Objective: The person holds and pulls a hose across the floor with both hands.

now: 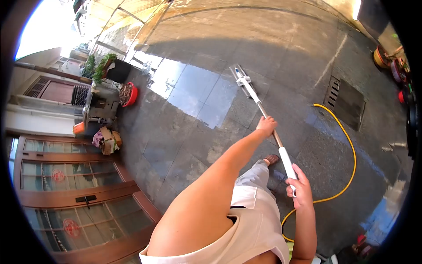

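Note:
A mop [286, 163] with a white and metal pole slants across the middle of the view, its flat head [244, 82] down on the wet grey paving [193, 145]. My left hand [266, 126] is wrapped round the metal middle part of the pole. Lower down, my right hand [300, 186] holds the white grip near the pole's end. A wet patch [189, 92] to the left of the mop head reflects the sky.
A yellow hose [354, 154] curves over the paving at the right, by a drain grate [345, 103]. Potted plants [381, 57] line the right edge. At the left are a red basin [133, 95], boxes [110, 140] and glazed brown doors [83, 193].

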`<state>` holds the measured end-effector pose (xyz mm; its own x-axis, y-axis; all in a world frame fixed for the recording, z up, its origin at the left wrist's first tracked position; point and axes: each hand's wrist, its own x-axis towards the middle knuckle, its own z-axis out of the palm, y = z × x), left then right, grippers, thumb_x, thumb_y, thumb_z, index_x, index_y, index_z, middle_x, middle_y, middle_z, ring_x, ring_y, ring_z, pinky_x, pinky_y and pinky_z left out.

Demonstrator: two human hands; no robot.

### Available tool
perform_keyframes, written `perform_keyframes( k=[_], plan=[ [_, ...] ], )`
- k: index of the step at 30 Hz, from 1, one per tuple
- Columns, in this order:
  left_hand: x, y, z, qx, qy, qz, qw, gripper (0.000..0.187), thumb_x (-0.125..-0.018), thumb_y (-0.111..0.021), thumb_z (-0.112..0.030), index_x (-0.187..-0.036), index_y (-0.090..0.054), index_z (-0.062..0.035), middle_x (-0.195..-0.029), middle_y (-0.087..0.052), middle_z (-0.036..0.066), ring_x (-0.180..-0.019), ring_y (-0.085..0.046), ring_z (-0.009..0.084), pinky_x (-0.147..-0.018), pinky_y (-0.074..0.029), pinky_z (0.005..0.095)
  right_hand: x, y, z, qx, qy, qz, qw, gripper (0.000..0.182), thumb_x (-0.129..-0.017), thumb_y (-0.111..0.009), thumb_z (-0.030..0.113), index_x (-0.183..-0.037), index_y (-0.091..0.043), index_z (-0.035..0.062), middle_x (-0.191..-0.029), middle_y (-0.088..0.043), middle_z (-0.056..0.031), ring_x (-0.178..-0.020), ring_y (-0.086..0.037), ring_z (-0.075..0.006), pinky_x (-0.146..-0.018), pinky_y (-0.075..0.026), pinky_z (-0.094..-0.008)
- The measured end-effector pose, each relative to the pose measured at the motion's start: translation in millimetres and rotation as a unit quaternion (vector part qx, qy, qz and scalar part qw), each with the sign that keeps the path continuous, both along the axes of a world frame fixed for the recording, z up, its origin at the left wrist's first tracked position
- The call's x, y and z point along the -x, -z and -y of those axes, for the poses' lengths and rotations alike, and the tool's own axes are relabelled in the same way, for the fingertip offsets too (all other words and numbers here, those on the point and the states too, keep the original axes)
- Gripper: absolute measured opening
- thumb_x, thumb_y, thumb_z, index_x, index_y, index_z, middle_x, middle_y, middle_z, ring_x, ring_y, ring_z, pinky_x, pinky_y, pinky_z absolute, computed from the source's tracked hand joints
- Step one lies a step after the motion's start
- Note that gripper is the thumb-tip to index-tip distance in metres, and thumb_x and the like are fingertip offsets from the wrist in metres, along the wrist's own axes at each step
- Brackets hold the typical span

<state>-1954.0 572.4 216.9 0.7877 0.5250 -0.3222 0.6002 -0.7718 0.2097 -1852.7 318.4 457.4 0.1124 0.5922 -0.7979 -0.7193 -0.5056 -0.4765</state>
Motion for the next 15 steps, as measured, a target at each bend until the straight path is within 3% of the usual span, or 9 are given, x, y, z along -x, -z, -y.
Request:
perform_keyframes(
  k=[4, 6, 9, 13, 15],
  plan=[
    [-40, 12, 65, 0.049, 0.082, 0.015, 0.995, 0.023, -0.073, -0.072, -0.024, -0.094, -0.067, -0.0207, -0.103, -0.061, 0.004, -0.112, -0.052, 0.0235, -0.102, -0.034, 0.0479, -17, -15, 72, 0.037, 0.044, 0.033, 0.998, 0.06, -0.082, -0.052, -0.002, -0.14, -0.04, 0.0088, -0.078, -0.055, -0.0067, -0.046, -0.044, -0.0086, -0.039, -0.032, -0.0226],
    [-57, 20, 112, 0.075, 0.138, 0.02, 0.987, 0.021, -0.072, -0.072, -0.026, -0.092, -0.068, -0.0213, -0.102, -0.061, 0.004, -0.11, -0.053, 0.0242, -0.102, -0.034, 0.0485, -18, -21, 126, 0.074, 0.084, 0.04, 0.993, 0.058, -0.08, -0.056, -0.001, -0.135, -0.048, 0.0128, -0.075, -0.055, -0.0055, -0.046, -0.047, -0.0129, -0.04, -0.034, -0.0266],
    [-84, 1, 192, 0.116, 0.214, 0.043, 0.969, 0.023, -0.071, -0.073, -0.028, -0.094, -0.069, -0.0237, -0.1, -0.062, 0.004, -0.108, -0.054, 0.0251, -0.102, -0.033, 0.0478, -3, -60, 185, 0.13, 0.117, 0.099, 0.98, 0.057, -0.084, -0.048, 0.002, -0.14, -0.039, 0.0063, -0.077, -0.055, -0.0082, -0.044, -0.039, -0.0072, -0.038, -0.029, -0.0199],
    [-109, -26, 287, 0.168, 0.293, 0.081, 0.938, 0.024, -0.068, -0.075, -0.03, -0.091, -0.068, -0.0229, -0.098, -0.062, 0.003, -0.106, -0.054, 0.0242, -0.099, -0.035, 0.0466, 21, -87, 275, 0.166, 0.14, 0.17, 0.961, 0.056, -0.081, -0.048, 0.002, -0.137, -0.044, 0.0042, -0.075, -0.053, -0.0055, -0.043, -0.035, -0.0058, -0.037, -0.026, -0.0196],
    [-116, -42, 328, 0.2, 0.319, 0.104, 0.921, 0.023, -0.07, -0.073, -0.03, -0.092, -0.069, -0.0225, -0.099, -0.063, 0.004, -0.108, -0.053, 0.0246, -0.1, -0.035, 0.0484, 25, -112, 294, 0.213, 0.058, 0.248, 0.943, 0.057, -0.079, -0.05, 0.0, -0.136, -0.045, 0.0036, -0.075, -0.052, -0.0037, -0.044, -0.035, -0.005, -0.038, -0.026, -0.0196]
  ],
)
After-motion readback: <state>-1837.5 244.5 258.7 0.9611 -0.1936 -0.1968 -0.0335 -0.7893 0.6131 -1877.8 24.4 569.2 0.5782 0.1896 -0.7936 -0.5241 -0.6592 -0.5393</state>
